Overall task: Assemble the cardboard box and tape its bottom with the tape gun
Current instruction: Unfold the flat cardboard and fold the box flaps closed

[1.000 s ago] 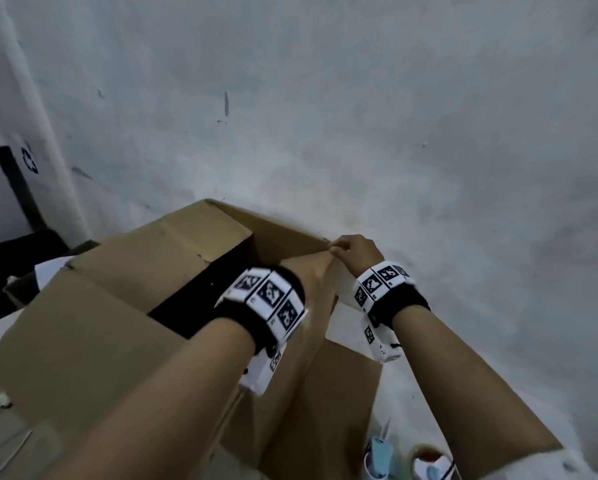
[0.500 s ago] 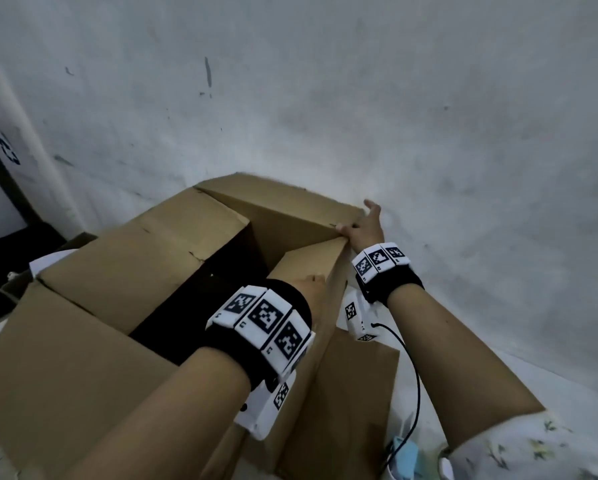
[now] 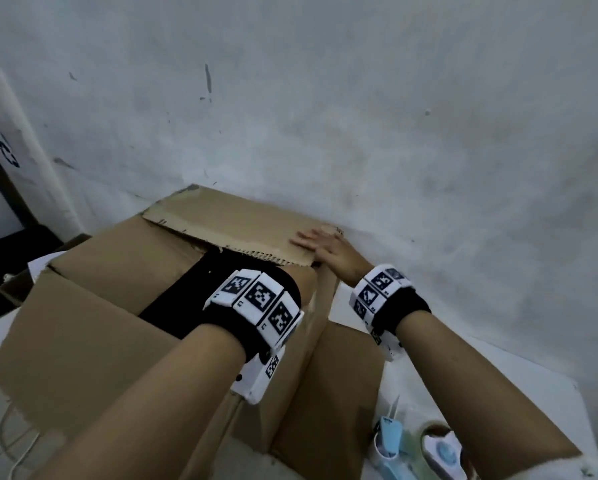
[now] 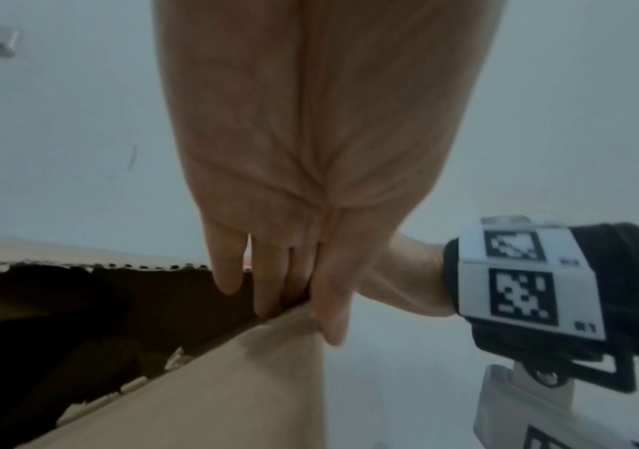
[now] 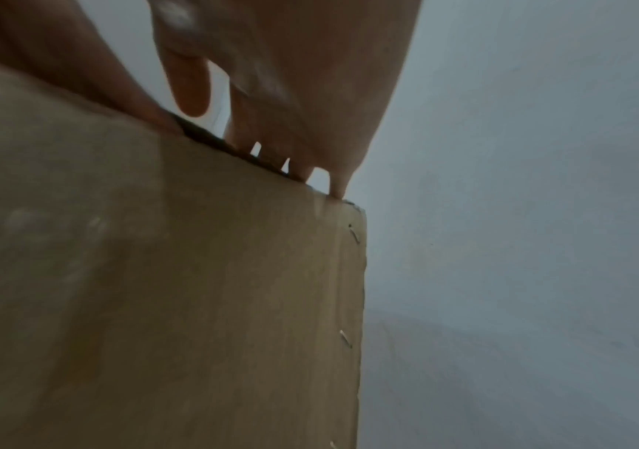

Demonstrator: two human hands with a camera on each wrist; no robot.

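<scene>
The brown cardboard box (image 3: 83,334) stands in front of me with its flaps up top. My right hand (image 3: 320,242) lies flat, fingers straight, on the far flap (image 3: 228,220), which is folded down over the dark opening (image 3: 186,282). In the right wrist view its fingertips (image 5: 339,185) rest on the box's top edge near a corner. My left hand (image 4: 291,288) points straight-fingered down onto the edge of the right-side flap (image 4: 233,379); in the head view the marker wristband (image 3: 256,303) hides it. A light-blue tool (image 3: 387,441), possibly the tape gun, lies at the lower right.
A pale wall (image 3: 394,116) rises right behind the box. One loose flap (image 3: 342,393) hangs down the box's right side. A white and blue object (image 3: 443,452) sits beside the blue tool. Dark clutter (image 3: 10,244) and a white cable (image 3: 6,438) are at the left.
The far flap has come down over the opening. My right hand went from the flap's corner to lying flat on it. My left hand stayed on the right-side flap.
</scene>
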